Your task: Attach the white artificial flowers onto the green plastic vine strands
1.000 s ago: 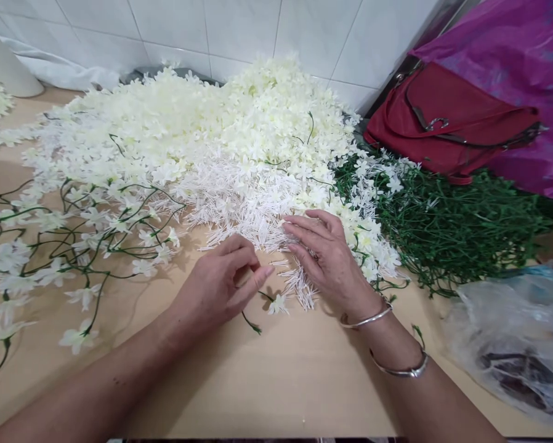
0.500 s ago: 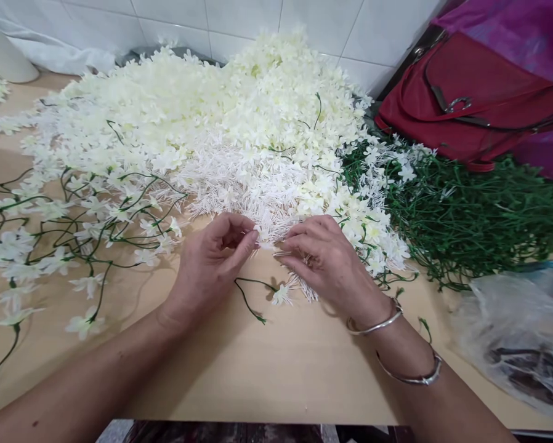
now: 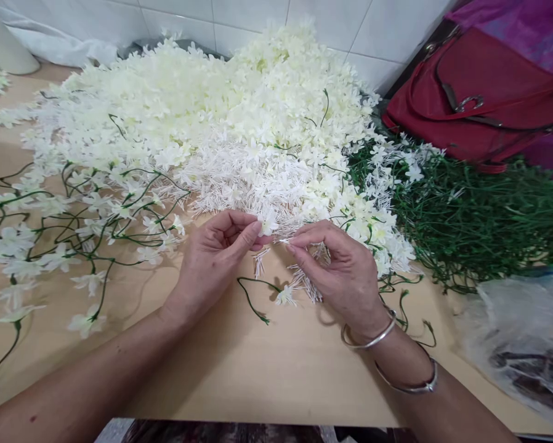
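My left hand (image 3: 214, 258) pinches a small white flower (image 3: 268, 226) between thumb and forefinger, just above the wooden table (image 3: 276, 375). My right hand (image 3: 339, 271) is closed in a pinch at the flower's right side, on a thin white stamen piece. Both hands meet at the near edge of a heap of white spiky stamens (image 3: 244, 178). Under the hands lies a short green stem with one flower (image 3: 276, 295). Behind rises a big pile of cream artificial flowers (image 3: 202, 104).
Finished green vines with white flowers (image 3: 68, 234) spread over the left of the table. A mound of bare green stems (image 3: 480, 221) lies at the right, a red bag (image 3: 480, 104) behind it, a clear plastic bag (image 3: 521, 332) at the near right. White tiled wall at the back.
Both hands rose from the table to the heap's edge and closed together; the left hand now pinches a white flower, the right hand's fingers went from flat to a pinch.
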A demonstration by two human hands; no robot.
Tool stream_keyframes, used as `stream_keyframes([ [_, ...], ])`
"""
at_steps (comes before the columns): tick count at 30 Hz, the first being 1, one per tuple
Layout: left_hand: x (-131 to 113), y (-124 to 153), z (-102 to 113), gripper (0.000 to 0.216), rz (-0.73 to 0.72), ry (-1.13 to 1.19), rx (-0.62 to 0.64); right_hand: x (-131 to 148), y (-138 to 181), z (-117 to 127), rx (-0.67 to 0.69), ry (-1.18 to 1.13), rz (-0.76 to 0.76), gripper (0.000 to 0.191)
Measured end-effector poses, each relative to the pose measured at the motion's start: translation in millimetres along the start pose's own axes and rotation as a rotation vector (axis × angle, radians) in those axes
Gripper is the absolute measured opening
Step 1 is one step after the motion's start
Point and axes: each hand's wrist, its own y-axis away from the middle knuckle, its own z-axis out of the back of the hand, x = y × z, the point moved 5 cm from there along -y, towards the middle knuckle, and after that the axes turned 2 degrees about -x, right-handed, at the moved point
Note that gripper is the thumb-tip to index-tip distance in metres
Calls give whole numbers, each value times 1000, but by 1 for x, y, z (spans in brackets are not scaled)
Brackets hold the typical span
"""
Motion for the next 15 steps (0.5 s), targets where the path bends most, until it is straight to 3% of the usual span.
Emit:
stream_keyframes([
  [8,8,11,-8,14,-91,-134,97,-4,4,-7,-13,9,-307,13],
  [15,17,13,-8,15,-197,-327,134,-9,7,-10,-44,-58,-373,15],
])
